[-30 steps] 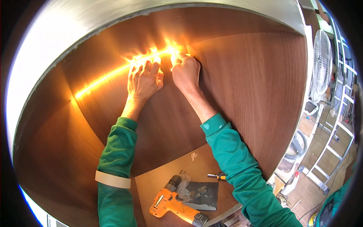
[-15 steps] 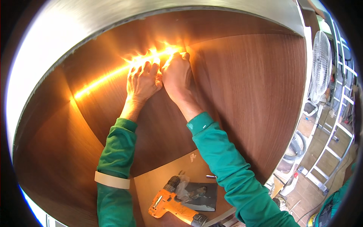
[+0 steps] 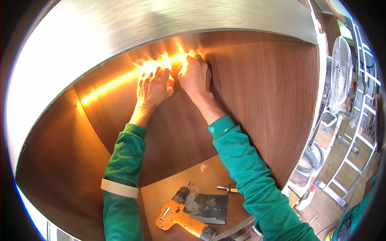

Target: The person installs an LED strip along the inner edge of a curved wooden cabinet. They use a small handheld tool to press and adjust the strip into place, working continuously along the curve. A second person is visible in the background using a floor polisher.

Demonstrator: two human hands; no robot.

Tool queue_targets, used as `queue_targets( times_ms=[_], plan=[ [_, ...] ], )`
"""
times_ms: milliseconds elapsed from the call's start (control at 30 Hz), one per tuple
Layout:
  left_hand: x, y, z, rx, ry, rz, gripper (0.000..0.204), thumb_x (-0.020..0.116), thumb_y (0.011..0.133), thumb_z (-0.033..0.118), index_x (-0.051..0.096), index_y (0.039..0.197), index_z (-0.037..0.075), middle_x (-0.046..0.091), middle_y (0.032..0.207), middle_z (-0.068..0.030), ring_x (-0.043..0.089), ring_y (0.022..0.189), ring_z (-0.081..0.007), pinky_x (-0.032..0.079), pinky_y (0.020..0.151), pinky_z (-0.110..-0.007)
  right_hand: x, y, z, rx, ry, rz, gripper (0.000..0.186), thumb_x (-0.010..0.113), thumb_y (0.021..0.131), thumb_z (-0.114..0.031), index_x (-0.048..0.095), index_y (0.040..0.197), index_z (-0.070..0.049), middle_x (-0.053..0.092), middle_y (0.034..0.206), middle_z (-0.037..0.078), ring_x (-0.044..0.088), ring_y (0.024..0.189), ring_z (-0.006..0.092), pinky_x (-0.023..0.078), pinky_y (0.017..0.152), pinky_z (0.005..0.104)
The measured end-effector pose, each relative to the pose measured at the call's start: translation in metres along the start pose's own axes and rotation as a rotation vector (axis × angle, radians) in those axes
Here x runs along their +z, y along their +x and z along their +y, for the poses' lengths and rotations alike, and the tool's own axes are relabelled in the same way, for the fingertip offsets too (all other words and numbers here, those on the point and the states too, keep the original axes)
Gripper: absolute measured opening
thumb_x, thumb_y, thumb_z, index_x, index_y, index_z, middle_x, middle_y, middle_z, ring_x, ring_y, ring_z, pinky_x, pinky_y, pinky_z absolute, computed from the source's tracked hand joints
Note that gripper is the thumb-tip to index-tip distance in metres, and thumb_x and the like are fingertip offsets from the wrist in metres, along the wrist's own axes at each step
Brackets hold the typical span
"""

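Note:
A glowing yellow LED light strip [image 3: 108,86] runs across the brown wood-grain panel inside a cabinet. My left hand [image 3: 154,88] has its curled fingers pressed together along the strip; glare hides the fingertips. To its right, my right hand [image 3: 196,78] is closed in a pinch at the strip's right end, where the bright light hides what lies between the fingers. Both forearms wear green sleeves, and a pale band [image 3: 119,188] circles the left one.
Below my arms, an orange cordless drill [image 3: 175,215] lies beside a dark flat plate [image 3: 220,211], a clear plastic bag [image 3: 194,200] and a screwdriver [image 3: 228,188]. Outside at right stand a fan [image 3: 341,74] and a ladder [image 3: 356,164]. A metallic edge [image 3: 209,16] borders the cabinet above.
My right hand has shifted slightly right, away from the left hand, which stays on the strip. The view has moved a little, and more of the screwdriver shows beside my right sleeve.

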State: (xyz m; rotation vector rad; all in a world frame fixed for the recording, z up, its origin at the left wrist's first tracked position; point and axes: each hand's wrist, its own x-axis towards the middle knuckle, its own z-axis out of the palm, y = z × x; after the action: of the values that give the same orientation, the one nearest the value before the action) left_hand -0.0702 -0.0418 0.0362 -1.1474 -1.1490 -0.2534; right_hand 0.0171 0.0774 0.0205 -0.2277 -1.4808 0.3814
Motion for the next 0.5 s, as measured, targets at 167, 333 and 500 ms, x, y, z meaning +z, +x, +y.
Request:
queue_targets(
  times_ms=[167, 333, 500],
  plan=[
    [0.0005, -0.0010, 0.0001, -0.007, 0.015, -0.037, 0.035, 0.066, 0.073, 0.018, 0.064, 0.107, 0.009, 0.065, 0.088, -0.0106, 0.065, 0.080, -0.0302, 0.051, 0.073, -0.042, -0.0078, 0.0026, -0.0031, 0.027, -0.046, -0.065, 0.023, 0.060, 0.077, -0.004, 0.068, 0.098, 0.001, 0.065, 0.108, 0.023, 0.067, 0.090, 0.0396, 0.055, 0.078, 0.0478],
    [-0.0018, -0.0002, 0.0005, 0.012, 0.056, -0.004, 0.035, 0.065, 0.074, 0.017, 0.064, 0.108, 0.009, 0.065, 0.088, -0.0097, 0.065, 0.078, -0.0296, 0.051, 0.073, -0.041, -0.0076, 0.0010, -0.0047, 0.065, 0.072, -0.041, 0.021, 0.056, 0.080, -0.001, 0.065, 0.099, 0.002, 0.064, 0.105, 0.025, 0.062, 0.092, 0.0454, 0.051, 0.077, 0.0511],
    [-0.0015, 0.0007, 0.0005, 0.027, 0.072, 0.004, 0.033, 0.063, 0.075, 0.016, 0.065, 0.108, 0.009, 0.065, 0.087, -0.0091, 0.065, 0.077, -0.0295, 0.051, 0.073, -0.040, -0.0085, 0.0022, -0.0059, 0.088, 0.044, -0.057, 0.025, 0.062, 0.074, -0.002, 0.070, 0.097, 0.000, 0.066, 0.105, 0.022, 0.066, 0.092, 0.0401, 0.055, 0.078, 0.0472]
  ],
)
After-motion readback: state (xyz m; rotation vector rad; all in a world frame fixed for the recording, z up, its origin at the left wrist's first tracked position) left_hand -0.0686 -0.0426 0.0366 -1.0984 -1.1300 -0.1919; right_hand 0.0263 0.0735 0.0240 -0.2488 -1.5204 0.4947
